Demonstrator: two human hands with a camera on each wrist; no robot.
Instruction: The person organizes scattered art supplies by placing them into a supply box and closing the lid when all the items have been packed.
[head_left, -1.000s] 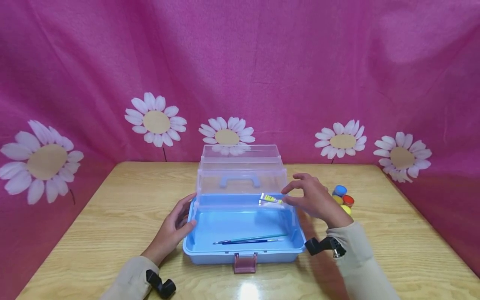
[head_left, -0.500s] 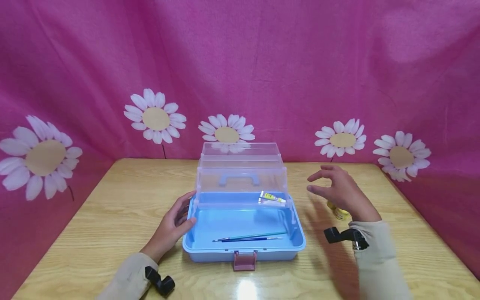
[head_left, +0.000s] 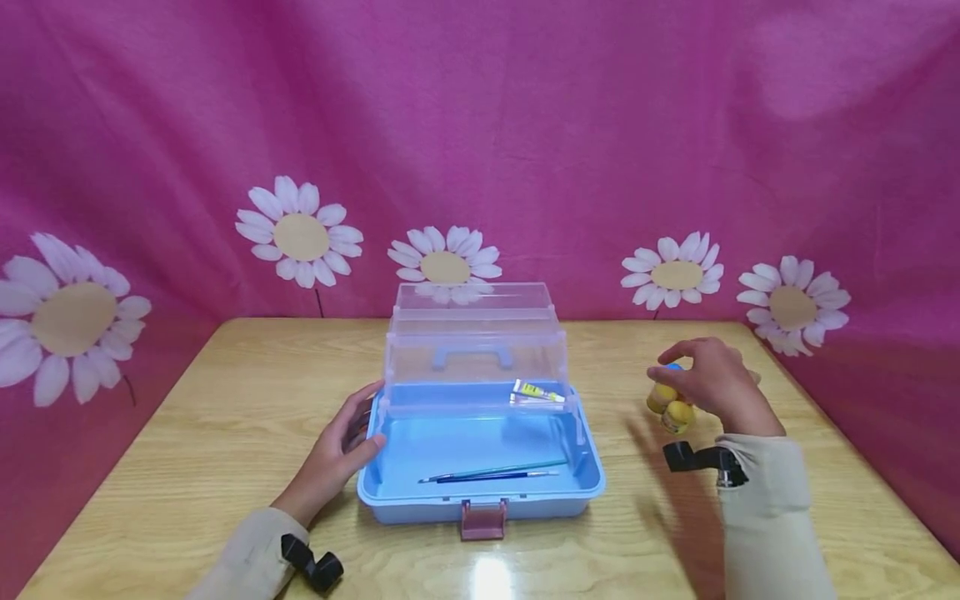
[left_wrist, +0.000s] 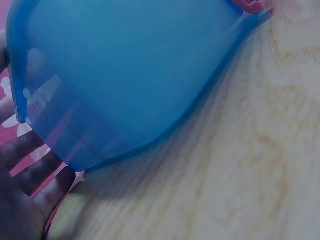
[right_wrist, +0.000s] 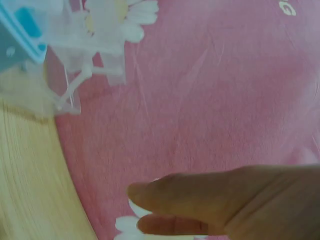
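Note:
My left hand [head_left: 337, 450] grips the left wall of a light blue plastic storage box [head_left: 420, 510], thumb at the rim and fingers along the outside. In the left wrist view, fingers [left_wrist: 37, 172] lie against the box's outer wall. My right hand [head_left: 712, 379] is over a cluster of small paint jars, thumb and forefinger apart. Two yellow jars [head_left: 677, 417] and part of a blue one [head_left: 672, 367] show; the hand covers the rest. A teal paintbrush [head_left: 517, 467] and a dark blue paintbrush [head_left: 495, 477] lie in the box. A yellow-labelled paint tube [head_left: 536, 392] sits behind them.
The box's clear lid [head_left: 472, 321] stands raised at the back, with a pale handle [head_left: 472, 354]. A pink latch [head_left: 483, 521] hangs at the front. Behind the wooden table [head_left: 255, 392] hangs a pink curtain [head_left: 525, 150] with daisies.
My right hand has moved right, from beside the paint tube in the box to over the paint jars. The left hand has stayed on the box.

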